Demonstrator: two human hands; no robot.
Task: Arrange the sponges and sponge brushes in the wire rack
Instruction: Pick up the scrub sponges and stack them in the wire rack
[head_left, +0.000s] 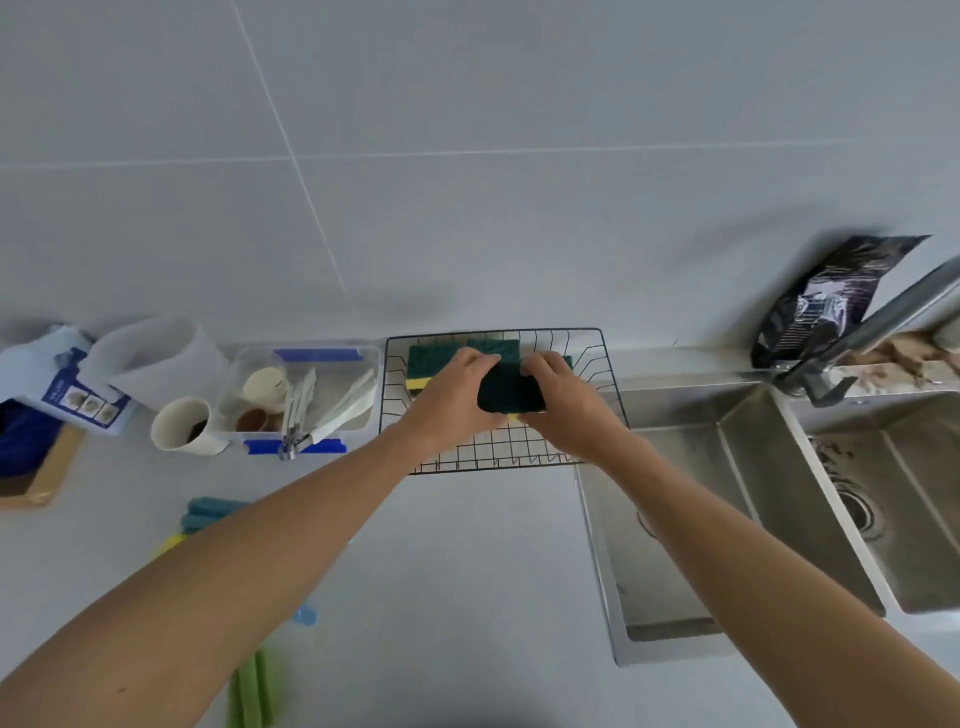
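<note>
A black wire rack (597, 358) stands on the counter against the wall. Inside it lie green-topped yellow sponges (431, 361) at the back. My left hand (452, 397) and my right hand (563, 402) both grip one dark green sponge (510, 392) over the rack's middle, fingers curled on its two ends. A blue sponge brush (208, 512) lies on the counter at the left, partly hidden by my left forearm. A green sponge brush (254, 688) lies near the bottom edge, blurred.
A clear plastic box (332, 358) with utensils and a white cup (182, 426) stand left of the rack. A steel double sink (737, 514) with a tap (872, 322) lies to the right. A dark bag (831, 296) leans on the wall.
</note>
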